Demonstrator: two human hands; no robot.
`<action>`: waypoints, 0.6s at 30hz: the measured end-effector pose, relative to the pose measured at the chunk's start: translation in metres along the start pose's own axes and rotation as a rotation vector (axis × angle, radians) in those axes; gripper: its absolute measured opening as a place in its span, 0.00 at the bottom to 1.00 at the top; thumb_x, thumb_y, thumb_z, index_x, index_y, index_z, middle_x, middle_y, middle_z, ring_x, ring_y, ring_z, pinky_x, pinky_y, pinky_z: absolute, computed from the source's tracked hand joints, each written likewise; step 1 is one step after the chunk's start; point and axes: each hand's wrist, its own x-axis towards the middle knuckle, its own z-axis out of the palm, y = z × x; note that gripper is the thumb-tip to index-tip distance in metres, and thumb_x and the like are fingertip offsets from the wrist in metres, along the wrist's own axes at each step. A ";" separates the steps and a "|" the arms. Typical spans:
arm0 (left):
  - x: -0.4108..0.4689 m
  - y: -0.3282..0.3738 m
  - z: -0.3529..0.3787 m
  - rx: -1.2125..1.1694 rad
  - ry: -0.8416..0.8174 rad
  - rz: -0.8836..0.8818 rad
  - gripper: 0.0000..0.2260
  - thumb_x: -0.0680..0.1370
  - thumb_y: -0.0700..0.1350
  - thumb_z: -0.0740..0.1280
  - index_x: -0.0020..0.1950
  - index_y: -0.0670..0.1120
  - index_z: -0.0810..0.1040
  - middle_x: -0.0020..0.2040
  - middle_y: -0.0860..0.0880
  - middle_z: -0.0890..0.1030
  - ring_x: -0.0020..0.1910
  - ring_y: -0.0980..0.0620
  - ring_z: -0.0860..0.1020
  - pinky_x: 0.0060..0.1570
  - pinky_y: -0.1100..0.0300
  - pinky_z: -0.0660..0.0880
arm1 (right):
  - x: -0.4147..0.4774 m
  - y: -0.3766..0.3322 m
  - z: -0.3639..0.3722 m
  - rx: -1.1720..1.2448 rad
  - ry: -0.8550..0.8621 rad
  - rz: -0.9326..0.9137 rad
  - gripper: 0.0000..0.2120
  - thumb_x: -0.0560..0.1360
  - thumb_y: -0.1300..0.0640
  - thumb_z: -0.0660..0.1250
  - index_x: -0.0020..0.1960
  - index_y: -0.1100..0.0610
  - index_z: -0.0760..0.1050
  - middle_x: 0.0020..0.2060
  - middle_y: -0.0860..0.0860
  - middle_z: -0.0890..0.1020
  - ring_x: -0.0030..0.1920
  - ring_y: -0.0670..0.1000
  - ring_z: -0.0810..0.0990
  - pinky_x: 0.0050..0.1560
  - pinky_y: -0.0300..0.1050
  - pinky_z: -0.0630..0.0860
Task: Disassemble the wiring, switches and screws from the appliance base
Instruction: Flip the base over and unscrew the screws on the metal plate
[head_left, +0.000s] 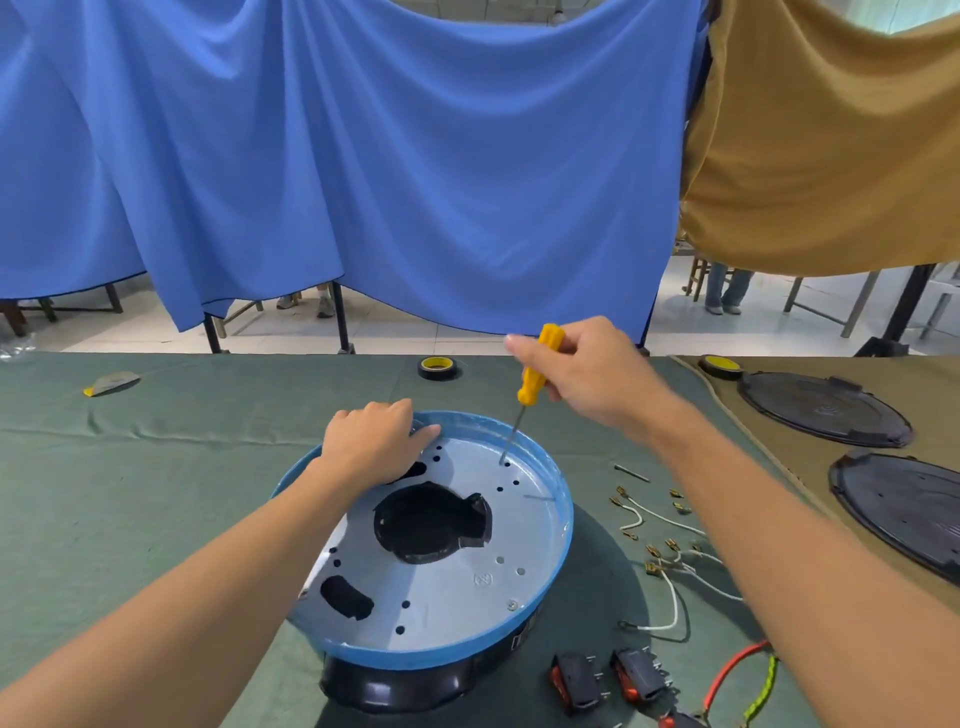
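Observation:
The round appliance base (563, 525), blue-rimmed with a silver inner plate and black underside, sits tilted on the green cloth. My left hand (376, 441) grips its far left rim. My right hand (587, 371) holds a yellow-handled screwdriver (537, 374) upright, its tip set on the silver plate near the far rim. One screw (512, 604) shows on the plate at the near right. Right of the base lie several white wires (670, 519) with brass terminals, two black rocker switches (605, 680) and a red and green wire (737, 675).
Two black round covers (826, 410) (904, 506) lie on the brown cloth at right. Rolls of black tape (439, 368) (719, 366) sit at the table's far edge. A small yellow-grey object (110, 383) lies far left. Blue and brown curtains hang behind.

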 end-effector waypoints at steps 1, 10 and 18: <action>-0.001 -0.001 0.002 -0.006 0.026 -0.018 0.18 0.80 0.64 0.54 0.45 0.50 0.67 0.37 0.53 0.72 0.35 0.51 0.71 0.38 0.54 0.64 | -0.001 0.002 0.008 -0.042 0.013 -0.030 0.27 0.76 0.42 0.66 0.36 0.67 0.78 0.28 0.54 0.81 0.27 0.45 0.70 0.33 0.39 0.70; -0.006 -0.008 0.002 -0.059 0.136 -0.063 0.17 0.81 0.62 0.54 0.49 0.50 0.71 0.39 0.52 0.74 0.37 0.47 0.73 0.36 0.55 0.65 | 0.005 0.007 0.022 -0.180 0.157 -0.150 0.24 0.78 0.51 0.65 0.29 0.66 0.73 0.16 0.43 0.71 0.25 0.41 0.72 0.32 0.30 0.62; -0.010 -0.008 -0.001 -0.081 0.200 -0.049 0.16 0.81 0.61 0.54 0.47 0.50 0.69 0.38 0.53 0.72 0.37 0.49 0.72 0.37 0.55 0.64 | 0.010 -0.001 0.028 -0.304 -0.017 -0.174 0.19 0.76 0.53 0.65 0.35 0.67 0.73 0.26 0.54 0.70 0.30 0.50 0.66 0.38 0.47 0.68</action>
